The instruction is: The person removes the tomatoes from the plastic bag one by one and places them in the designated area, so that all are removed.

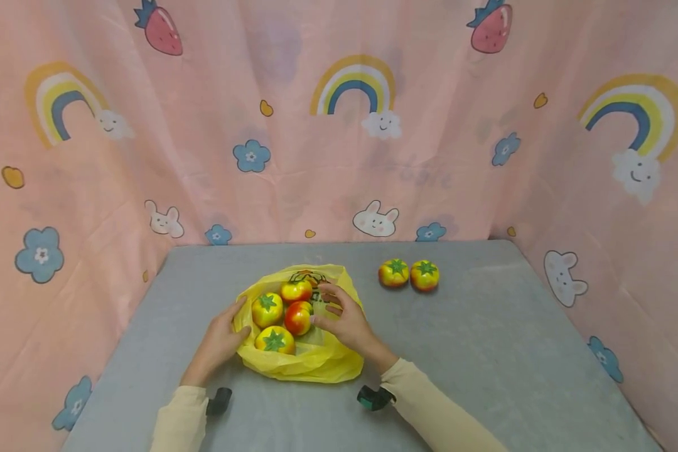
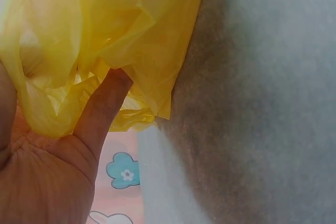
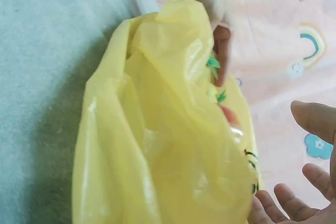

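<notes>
A yellow plastic bag (image 1: 328, 367) lies spread on the table with its mouth facing up. Inside it sit several red-and-yellow tomatoes with green star-shaped tops, among them a front tomato (image 1: 275, 341) and a redder tomato (image 1: 298, 318). My left hand (image 1: 221, 339) holds the bag's left edge; in the left wrist view the thumb (image 2: 105, 108) hooks into the film and the fingers are mostly hidden. Over the bag's right side, my right hand (image 1: 347, 323) hovers with fingers spread beside the redder tomato. The right wrist view shows its fingers (image 3: 291, 203) apart, with nothing between them.
Two more tomatoes, a left one (image 1: 393, 274) and a right one (image 1: 425, 276), stand side by side at the back of the grey table (image 1: 486, 351), right of the bag. A pink printed curtain (image 1: 294, 188) encloses the table's back and sides.
</notes>
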